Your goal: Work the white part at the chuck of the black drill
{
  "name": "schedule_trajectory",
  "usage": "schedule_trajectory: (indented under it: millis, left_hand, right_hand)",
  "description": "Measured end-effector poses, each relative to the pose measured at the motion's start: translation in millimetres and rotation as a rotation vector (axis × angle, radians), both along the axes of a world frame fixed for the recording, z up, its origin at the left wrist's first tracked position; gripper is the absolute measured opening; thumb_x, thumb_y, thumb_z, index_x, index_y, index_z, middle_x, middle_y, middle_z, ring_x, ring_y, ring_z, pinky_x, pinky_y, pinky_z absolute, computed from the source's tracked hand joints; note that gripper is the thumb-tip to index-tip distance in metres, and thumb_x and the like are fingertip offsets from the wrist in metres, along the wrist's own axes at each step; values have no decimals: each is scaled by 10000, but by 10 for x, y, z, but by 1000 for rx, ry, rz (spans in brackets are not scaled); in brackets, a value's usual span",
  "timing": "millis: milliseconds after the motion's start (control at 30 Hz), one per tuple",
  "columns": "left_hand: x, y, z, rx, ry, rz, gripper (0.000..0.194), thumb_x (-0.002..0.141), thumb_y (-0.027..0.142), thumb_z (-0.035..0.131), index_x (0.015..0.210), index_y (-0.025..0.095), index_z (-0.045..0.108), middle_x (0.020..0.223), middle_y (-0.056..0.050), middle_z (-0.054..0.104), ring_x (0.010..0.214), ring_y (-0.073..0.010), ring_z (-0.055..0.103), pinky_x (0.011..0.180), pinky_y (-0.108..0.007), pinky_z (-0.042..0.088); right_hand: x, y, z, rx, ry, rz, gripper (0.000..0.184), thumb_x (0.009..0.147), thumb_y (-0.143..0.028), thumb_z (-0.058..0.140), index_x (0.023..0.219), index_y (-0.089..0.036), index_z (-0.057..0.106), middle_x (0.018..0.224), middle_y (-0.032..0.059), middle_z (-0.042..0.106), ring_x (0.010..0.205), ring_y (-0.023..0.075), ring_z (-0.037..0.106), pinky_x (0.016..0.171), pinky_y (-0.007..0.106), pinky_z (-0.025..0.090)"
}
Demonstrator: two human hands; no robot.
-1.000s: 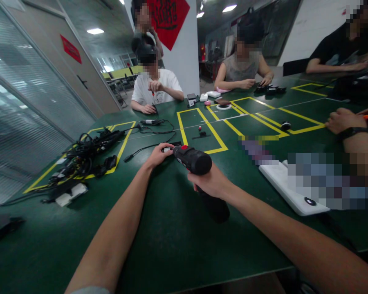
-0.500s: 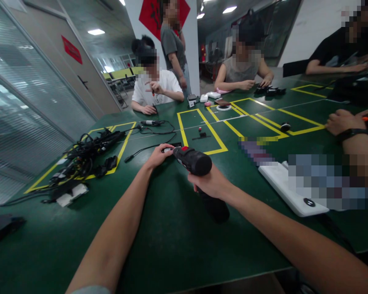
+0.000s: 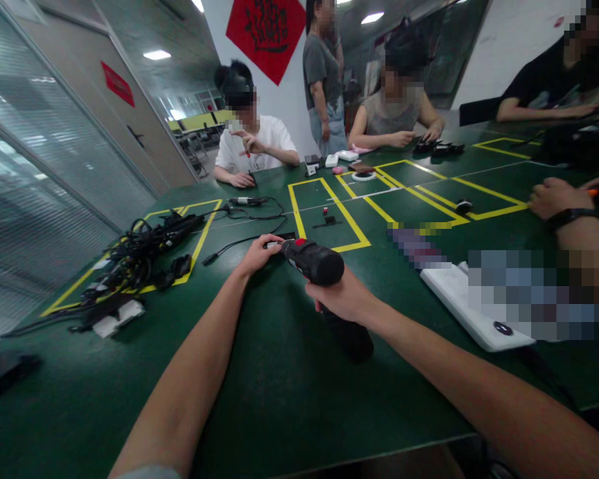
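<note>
A black cordless electric screwdriver (image 3: 315, 262) with a red button lies pointing left over the green table (image 3: 259, 372). My right hand (image 3: 343, 297) is wrapped round its handle, which reaches down to the table. My left hand (image 3: 259, 251) is closed in a pinch at the tool's metal tip, on a small part I cannot make out. Just beyond the tip a black cable (image 3: 239, 241) runs across the table.
A heap of black cables and chargers (image 3: 140, 256) lies at the left inside yellow tape lines. A white flat device (image 3: 472, 309) sits at the right, beside another person's arm (image 3: 564, 203). Several people sit at the far side, and one stands behind them.
My hands and the screwdriver have stayed still. The standing person at the back has walked to the right, past the seated one in white.
</note>
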State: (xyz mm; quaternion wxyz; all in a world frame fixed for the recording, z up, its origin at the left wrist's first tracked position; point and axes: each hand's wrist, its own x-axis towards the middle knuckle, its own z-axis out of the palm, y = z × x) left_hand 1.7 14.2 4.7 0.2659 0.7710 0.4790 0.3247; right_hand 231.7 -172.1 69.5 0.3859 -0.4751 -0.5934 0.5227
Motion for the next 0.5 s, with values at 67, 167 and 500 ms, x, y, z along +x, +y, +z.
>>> schedule_trajectory:
  millis: [67, 167, 500]
  left_hand:
    - [1, -3, 0, 4, -5, 3, 361, 746, 403, 647, 1029, 185, 700, 1122, -69, 688, 1073, -241, 591, 1038, -384, 408]
    - [8, -19, 15, 10, 0, -1, 357, 751, 402, 646, 1029, 185, 699, 1124, -70, 687, 1075, -241, 592, 1033, -382, 411]
    - [-25, 32, -27, 1, -14, -23, 373, 750, 412, 664, 1045, 186, 697, 1127, -78, 684, 1049, -249, 596, 1004, -396, 425]
  right_hand:
    - [0, 1, -1, 2, -10, -1, 259, 698, -175, 599, 942, -196, 513, 604, -27, 578, 494, 157, 604, 478, 262, 461]
    - [4, -3, -6, 2, -13, -6, 250, 703, -173, 594, 938, -195, 514, 598, -24, 582, 494, 156, 603, 477, 259, 456]
    - [11, 15, -36, 8, 16, 10, 279, 703, -178, 586, 968, -197, 502, 606, -32, 576, 489, 157, 602, 479, 268, 458]
